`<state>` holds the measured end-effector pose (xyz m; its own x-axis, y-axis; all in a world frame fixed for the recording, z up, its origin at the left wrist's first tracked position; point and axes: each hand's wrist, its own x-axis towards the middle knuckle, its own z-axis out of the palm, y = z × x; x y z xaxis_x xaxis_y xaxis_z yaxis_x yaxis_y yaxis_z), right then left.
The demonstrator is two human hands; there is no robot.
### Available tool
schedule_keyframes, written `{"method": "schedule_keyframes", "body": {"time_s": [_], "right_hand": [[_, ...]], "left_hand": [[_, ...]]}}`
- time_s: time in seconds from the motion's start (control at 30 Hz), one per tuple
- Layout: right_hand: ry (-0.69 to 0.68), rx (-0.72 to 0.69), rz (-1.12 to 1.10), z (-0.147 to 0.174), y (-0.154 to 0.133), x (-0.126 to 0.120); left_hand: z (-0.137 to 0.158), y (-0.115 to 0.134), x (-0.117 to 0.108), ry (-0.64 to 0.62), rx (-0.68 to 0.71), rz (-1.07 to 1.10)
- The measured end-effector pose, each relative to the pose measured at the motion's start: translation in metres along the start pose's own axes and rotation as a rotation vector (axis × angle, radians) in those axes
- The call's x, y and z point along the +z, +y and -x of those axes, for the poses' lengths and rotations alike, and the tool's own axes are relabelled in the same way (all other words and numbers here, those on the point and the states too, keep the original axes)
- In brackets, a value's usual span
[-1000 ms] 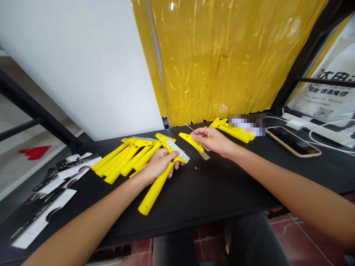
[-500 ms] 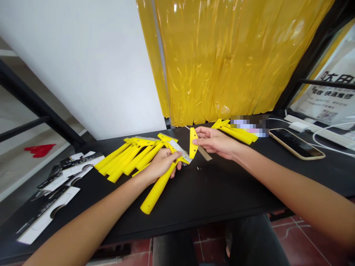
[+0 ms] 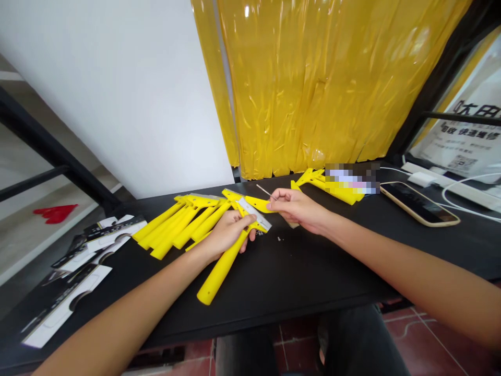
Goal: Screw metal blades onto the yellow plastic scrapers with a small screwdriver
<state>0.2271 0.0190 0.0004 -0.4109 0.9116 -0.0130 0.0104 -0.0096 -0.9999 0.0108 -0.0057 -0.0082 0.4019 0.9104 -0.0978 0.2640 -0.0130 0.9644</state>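
Black counter before a yellow plastic curtain and a white panel.

Left hand: closed around the head end of one yellow scraper, thumb across the pale metal strip; handle slanting toward the near edge. Right hand: finger and thumb pinched on one end of a yellow plate, just beyond the scraper head; thin rod in the same fingers.

Hazards, by judgement: strip liable to skid out of line on any easing of the left thumb, if unfastened; plate liable to twist or drop, from sharing a grip with the rod; small loose pieces liable to scatter at a brush from either hand; possible nick to the thumb, given a sharp edge on the strip.

Hidden or unclear: left fingertips, mostly beneath the scraper; bits beside them, too small to identify; far end of the rod, inside the right hand; brownish strip, largely covered by that hand; whether plate and scraper touching, cannot tell; right-hand scraper pile, partly under a pixelated patch; printed sign, cut by the frame.
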Motion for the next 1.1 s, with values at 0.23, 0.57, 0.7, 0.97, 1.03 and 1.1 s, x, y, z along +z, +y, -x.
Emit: {"method": "schedule_keyframes", "body": {"time_s": [0.23,0.57,0.7,0.97,1.03,1.1], "right_hand": [[0.017,0.017,0.116,-0.002,0.005,-0.003],[-0.047,-0.024,0.009,0.001,0.007,0.012],[-0.024,-0.027,0.022,-0.001,0.011,0.015],[-0.025,-0.03,0.047,0.0,0.011,0.015],[-0.021,-0.038,0.047,0.001,0.011,0.016],[-0.027,-0.058,0.05,0.002,0.011,0.017]], "left_hand": [[-0.002,-0.001,-0.001,-0.013,0.004,0.02],[-0.001,-0.001,0.0,-0.004,-0.01,0.029],[-0.001,0.0,0.0,-0.01,-0.005,0.022],[-0.002,-0.002,-0.001,-0.048,0.017,0.041],[-0.002,-0.003,-0.002,-0.061,0.013,0.063],[-0.002,-0.003,-0.003,-0.059,0.019,0.09]]}}
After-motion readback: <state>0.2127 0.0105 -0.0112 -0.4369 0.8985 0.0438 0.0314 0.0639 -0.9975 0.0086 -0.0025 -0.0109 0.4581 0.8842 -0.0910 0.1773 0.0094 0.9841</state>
